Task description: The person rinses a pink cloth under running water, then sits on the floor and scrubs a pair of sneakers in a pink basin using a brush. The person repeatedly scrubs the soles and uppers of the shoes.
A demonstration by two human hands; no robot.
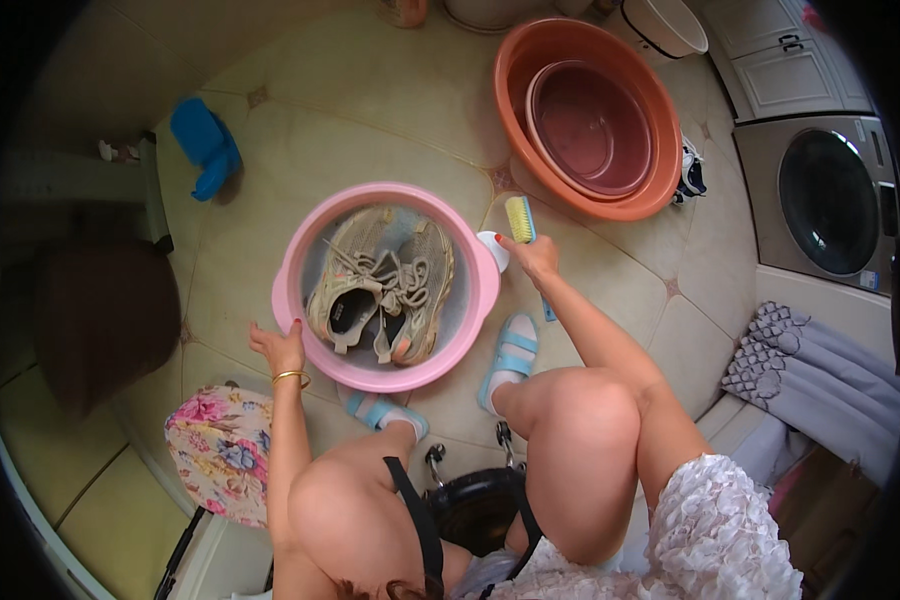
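A pair of beige lace-up sneakers (428, 285) lies side by side in a pink basin (285, 290) on the floor between my feet. Cloudy liquid seems to surround them. My left hand (278, 350) is at the basin's near left side, fingers spread, thumb against the rim. Right of the basin, my right hand (536, 258) is closed round a scrub brush (519, 218) with pale yellow bristles and a blue handle; most of its fingers are hidden. A white rounded object (493, 250) sits beside the basin's right handle, by my right thumb.
An orange tub (515, 120) holding a smaller reddish basin (590, 125) stands at the far right, with dark-and-white shoes (690, 172) beside it. A blue plastic scoop (205, 145) lies far left. Floral fabric (220, 450) is near left; a washing machine (830, 200) stands right.
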